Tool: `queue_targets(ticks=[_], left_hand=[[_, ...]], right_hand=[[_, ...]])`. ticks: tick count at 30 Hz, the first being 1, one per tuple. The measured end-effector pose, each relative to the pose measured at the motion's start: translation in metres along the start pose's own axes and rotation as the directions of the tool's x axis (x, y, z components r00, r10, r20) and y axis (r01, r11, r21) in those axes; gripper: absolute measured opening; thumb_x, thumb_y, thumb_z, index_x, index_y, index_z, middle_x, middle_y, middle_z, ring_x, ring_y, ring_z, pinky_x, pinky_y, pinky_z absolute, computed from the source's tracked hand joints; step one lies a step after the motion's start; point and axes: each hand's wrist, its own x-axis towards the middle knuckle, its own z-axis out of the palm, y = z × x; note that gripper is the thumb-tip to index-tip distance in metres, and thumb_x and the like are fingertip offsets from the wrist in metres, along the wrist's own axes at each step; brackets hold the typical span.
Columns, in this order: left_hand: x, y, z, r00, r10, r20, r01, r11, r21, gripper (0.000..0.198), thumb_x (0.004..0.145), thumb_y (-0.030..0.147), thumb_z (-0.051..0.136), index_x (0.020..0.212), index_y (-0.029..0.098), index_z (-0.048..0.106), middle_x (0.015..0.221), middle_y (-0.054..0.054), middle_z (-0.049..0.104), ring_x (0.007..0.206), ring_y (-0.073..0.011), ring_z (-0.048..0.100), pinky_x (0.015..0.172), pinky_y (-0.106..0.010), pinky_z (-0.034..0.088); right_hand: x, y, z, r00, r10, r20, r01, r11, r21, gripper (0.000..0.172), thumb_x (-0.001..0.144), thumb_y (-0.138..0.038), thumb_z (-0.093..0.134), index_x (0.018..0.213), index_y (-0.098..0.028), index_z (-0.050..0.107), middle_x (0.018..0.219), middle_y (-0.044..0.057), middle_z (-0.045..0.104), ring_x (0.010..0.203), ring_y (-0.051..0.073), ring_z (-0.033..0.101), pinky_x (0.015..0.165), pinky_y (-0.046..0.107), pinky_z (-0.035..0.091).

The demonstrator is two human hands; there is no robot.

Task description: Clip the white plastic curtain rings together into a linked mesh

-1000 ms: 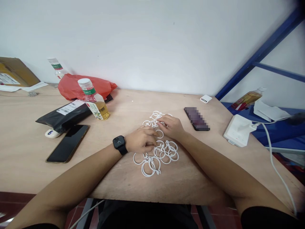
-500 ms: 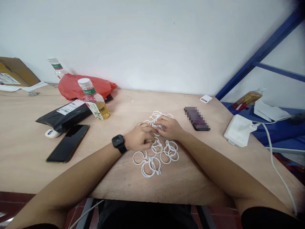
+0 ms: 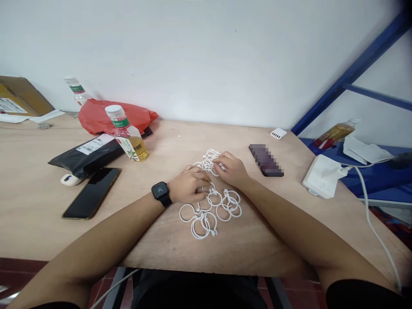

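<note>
Head view: both hands are working white rings (image 3: 206,214), mid-frame.
Left hand (image 3: 189,186), fingers curled, is pressing on them, likely steadying; right hand (image 3: 232,171) is pinching the upper cluster.

- A black square-faced smartwatch (image 3: 160,191) on a black band circles the left wrist, just behind the left grip (image 3: 189,186). Its dark screen shows a small pale arrow-like mark (too small to read).
- Both forearms are bare from the wrist to past the elbow.
- A black short sleeve (image 3: 360,295) ends on the right upper arm, at the lower right corner of the view.
- Black clothing (image 3: 199,292) covers the body at the bottom middle of the view; its cut cannot be told.
</note>
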Motion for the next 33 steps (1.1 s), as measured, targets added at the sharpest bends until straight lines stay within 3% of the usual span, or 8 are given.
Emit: queue_targets(ticks=[6, 11, 15, 19, 24, 28, 33], left_hand=[[-0.001, -0.008, 0.002, 0.992, -0.104, -0.078, 0.105, 0.994, 0.009, 0.036, 0.085, 0.048, 0.066, 0.114, 0.026, 0.068, 0.122, -0.006, 0.068, 0.112, -0.026, 0.057, 0.098, -0.045, 0.032], [-0.001, -0.01, 0.004, 0.998, -0.059, -0.038, 0.059, 0.998, 0.009, 0.015, 0.086, 0.037, 0.066, 0.095, 0.026, 0.071, 0.121, -0.002, 0.069, 0.12, -0.0253, 0.054, 0.101, -0.044, 0.028], [-0.001, -0.01, 0.006, 0.996, -0.065, -0.054, 0.067, 0.998, 0.023, 0.016, 0.087, 0.038, 0.066, 0.085, 0.023, 0.07, 0.113, -0.002, 0.071, 0.112, -0.0216, 0.058, 0.101, -0.042, 0.027], [-0.002, -0.011, 0.006, 0.984, -0.067, -0.162, 0.075, 0.996, 0.045, 0.018, 0.087, 0.041, 0.066, 0.086, 0.023, 0.069, 0.113, -0.002, 0.069, 0.109, -0.0204, 0.059, 0.098, -0.041, 0.029], [-0.002, -0.01, 0.002, 0.949, -0.054, -0.311, 0.089, 0.991, 0.098, 0.019, 0.085, 0.04, 0.066, 0.081, 0.022, 0.068, 0.109, -0.003, 0.07, 0.104, -0.0203, 0.06, 0.095, -0.041, 0.031], [-0.002, -0.007, -0.003, 0.914, -0.066, -0.401, 0.112, 0.989, 0.092, 0.021, 0.086, 0.039, 0.063, 0.078, 0.02, 0.065, 0.106, -0.005, 0.071, 0.1, -0.0197, 0.062, 0.092, -0.04, 0.033], [-0.003, -0.006, -0.004, 0.902, -0.092, -0.422, 0.137, 0.987, 0.078, 0.018, 0.087, 0.038, 0.062, 0.082, 0.021, 0.066, 0.108, -0.004, 0.071, 0.1, -0.0192, 0.063, 0.093, -0.041, 0.034]], right_hand=[[0.0, -0.004, -0.003, 0.995, -0.099, -0.031, 0.101, 0.992, 0.08, 0.012, 0.087, -0.017, 0.058, 0.09, -0.02, 0.069, 0.086, 0.005, 0.068, 0.081, 0.018, 0.065, 0.072, 0.031, 0.052], [0.001, -0.005, -0.001, 0.991, -0.131, -0.016, 0.132, 0.986, 0.1, 0.013, 0.085, -0.014, 0.058, 0.09, -0.021, 0.068, 0.088, 0.005, 0.068, 0.081, 0.017, 0.065, 0.073, 0.03, 0.052], [0.0, -0.005, -0.001, 0.978, -0.199, 0.062, 0.19, 0.973, 0.127, 0.014, 0.083, -0.014, 0.06, 0.093, -0.02, 0.068, 0.09, 0.006, 0.067, 0.082, 0.018, 0.064, 0.07, 0.029, 0.053], [0.0, -0.003, -0.004, 0.965, -0.24, 0.108, 0.219, 0.96, 0.175, 0.014, 0.084, -0.023, 0.064, 0.098, -0.021, 0.066, 0.092, 0.007, 0.066, 0.084, 0.019, 0.064, 0.071, 0.031, 0.054], [0.002, -0.003, -0.01, 0.945, -0.306, 0.117, 0.267, 0.926, 0.267, 0.032, 0.082, -0.038, 0.07, 0.108, -0.02, 0.063, 0.097, 0.009, 0.067, 0.09, 0.022, 0.065, 0.077, 0.035, 0.055], [0.002, -0.005, -0.01, 0.954, -0.294, 0.055, 0.274, 0.933, 0.232, 0.024, 0.084, -0.033, 0.066, 0.104, -0.02, 0.062, 0.094, 0.008, 0.069, 0.088, 0.021, 0.066, 0.075, 0.035, 0.055], [0.001, -0.01, -0.007, 0.957, -0.278, -0.077, 0.287, 0.944, 0.164, 0.008, 0.086, -0.019, 0.061, 0.093, -0.02, 0.063, 0.085, 0.006, 0.069, 0.078, 0.017, 0.066, 0.069, 0.03, 0.054]])
